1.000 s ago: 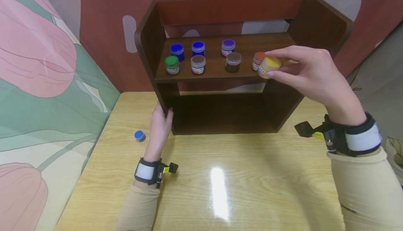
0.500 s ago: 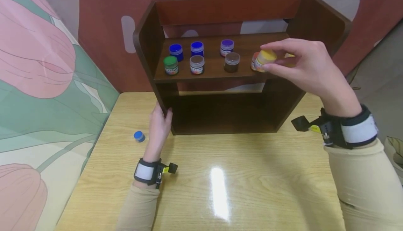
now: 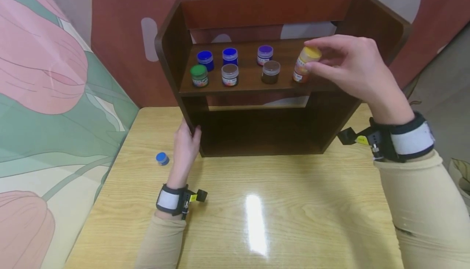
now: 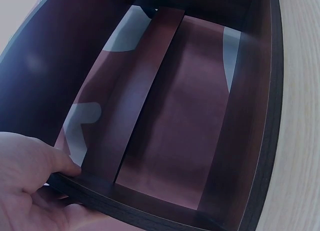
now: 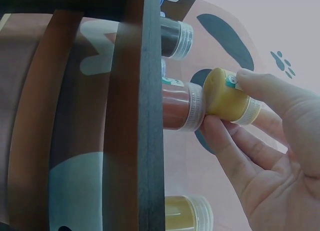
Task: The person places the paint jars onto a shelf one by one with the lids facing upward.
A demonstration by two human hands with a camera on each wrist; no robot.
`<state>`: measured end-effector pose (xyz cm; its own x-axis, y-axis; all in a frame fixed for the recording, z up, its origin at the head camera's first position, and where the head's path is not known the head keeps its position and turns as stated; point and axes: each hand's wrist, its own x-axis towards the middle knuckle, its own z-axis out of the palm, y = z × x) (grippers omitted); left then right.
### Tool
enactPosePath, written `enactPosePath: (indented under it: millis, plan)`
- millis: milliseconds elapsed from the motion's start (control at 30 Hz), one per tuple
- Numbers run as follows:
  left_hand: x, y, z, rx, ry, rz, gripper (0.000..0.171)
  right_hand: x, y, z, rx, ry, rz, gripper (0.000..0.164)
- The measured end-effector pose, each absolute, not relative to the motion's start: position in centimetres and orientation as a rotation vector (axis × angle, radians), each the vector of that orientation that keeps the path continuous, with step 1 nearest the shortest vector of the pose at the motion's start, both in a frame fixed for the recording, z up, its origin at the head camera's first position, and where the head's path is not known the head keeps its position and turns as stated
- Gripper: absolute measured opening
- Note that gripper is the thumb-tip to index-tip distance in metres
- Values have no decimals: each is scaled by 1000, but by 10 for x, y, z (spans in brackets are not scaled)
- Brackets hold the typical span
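My right hand (image 3: 352, 63) pinches a yellow paint jar (image 5: 227, 96) between thumb and fingers. In the right wrist view the jar is a little tilted, its base right at the lid of a red paint jar (image 5: 182, 106) standing on the upper shelf. From the head view the held jar overlaps the top of that red one. My left hand (image 3: 186, 146) grips the left side panel of the dark brown wooden shelf (image 3: 253, 91) low down. The left wrist view shows its thumb (image 4: 62, 161) on the inner side of the panel's edge, other fingers outside.
Blue jars (image 3: 230, 57), a purple-lidded jar (image 3: 264, 55), a green jar (image 3: 200, 76) and two brown-lidded jars (image 3: 271, 72) share the upper shelf. Another yellow jar (image 5: 187, 213) stands there, hidden by my right hand in the head view. A small blue jar (image 3: 162, 159) lies on the table left.
My right hand has lifted the yellow jar up and slightly left, from in front of the red jar to over its lid. The left hand keeps its grip on the shelf.
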<state>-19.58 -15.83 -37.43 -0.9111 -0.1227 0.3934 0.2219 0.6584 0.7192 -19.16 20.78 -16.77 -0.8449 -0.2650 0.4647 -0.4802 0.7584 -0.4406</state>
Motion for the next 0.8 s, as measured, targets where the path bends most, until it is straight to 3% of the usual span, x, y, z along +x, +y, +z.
enactPosePath:
  millis: [800]
  plan:
    - [-196, -159, -374, -75, -2476, -1159, 29, -209, 204, -160, 496, -2663, 724, 50]
